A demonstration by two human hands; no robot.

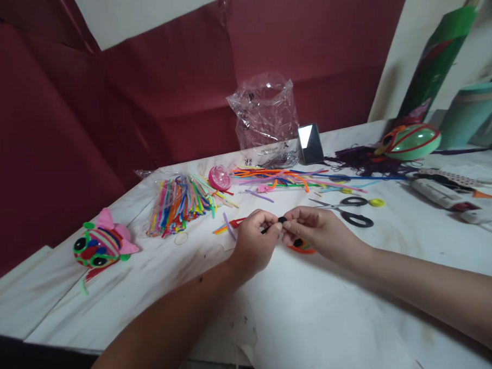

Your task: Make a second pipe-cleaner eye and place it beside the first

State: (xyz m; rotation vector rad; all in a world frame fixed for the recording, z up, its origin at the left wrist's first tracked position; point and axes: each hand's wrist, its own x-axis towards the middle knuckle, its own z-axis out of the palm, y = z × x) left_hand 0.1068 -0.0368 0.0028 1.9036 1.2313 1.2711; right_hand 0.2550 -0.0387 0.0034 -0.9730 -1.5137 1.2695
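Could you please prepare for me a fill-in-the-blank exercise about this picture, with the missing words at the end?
1. The left hand and the right hand meet at a small piece whose colour is ____.
2. The scissors lie closer to the ____ hand than to the other.
3. As the camera sees it, the standing clear bag is to the ____ of the phone.
4. The small bowl near the coloured sticks is ____ in colour.

Missing words: black; right; left; pink.

1 camera | head-worn | faces forward, down | near, above hands (254,241) (325,234), white table (317,312)
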